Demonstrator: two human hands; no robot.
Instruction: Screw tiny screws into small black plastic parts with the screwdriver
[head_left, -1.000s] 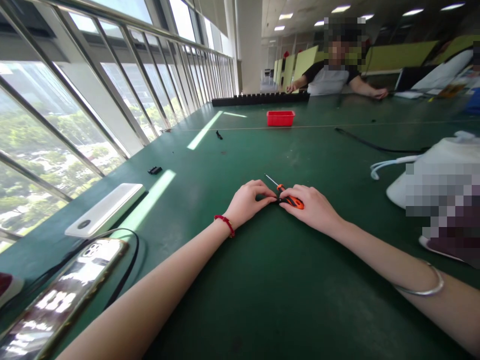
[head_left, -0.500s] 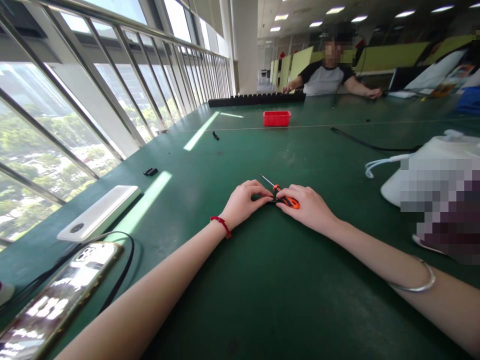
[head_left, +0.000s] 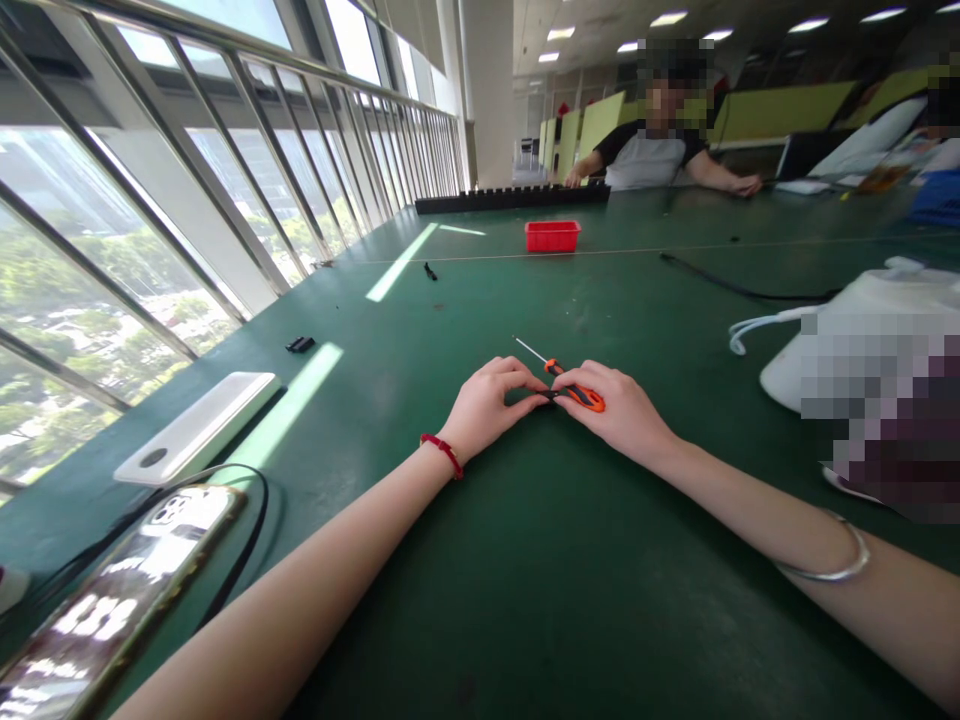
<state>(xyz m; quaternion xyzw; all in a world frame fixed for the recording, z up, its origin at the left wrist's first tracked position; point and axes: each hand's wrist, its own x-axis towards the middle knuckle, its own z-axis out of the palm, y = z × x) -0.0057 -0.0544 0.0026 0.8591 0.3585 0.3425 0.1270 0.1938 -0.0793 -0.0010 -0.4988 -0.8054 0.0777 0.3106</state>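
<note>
An orange and black screwdriver (head_left: 588,397) rests in my right hand (head_left: 616,408), its thin metal shaft pointing up and to the left. The thumb and fingers of that hand also meet at a small black piece (head_left: 551,395) between the two hands. From the other side my left hand (head_left: 493,400), with a red bracelet at the wrist, pinches the same black piece. Both hands are just above the green table (head_left: 480,560), fingertips nearly touching. The piece is mostly covered by fingertips, so its shape is hard to make out.
A red tray (head_left: 552,237) and a long black strip (head_left: 514,199) lie farther back. Small black parts (head_left: 301,344) are on the left, near a white power bank (head_left: 199,425), a cable and a phone (head_left: 112,600). A white bag (head_left: 870,340) stands right. Across the table sits a person.
The screwdriver has shifted in my right hand, its tip now slightly farther up and left and its handle slightly right. My hands have barely moved.
</note>
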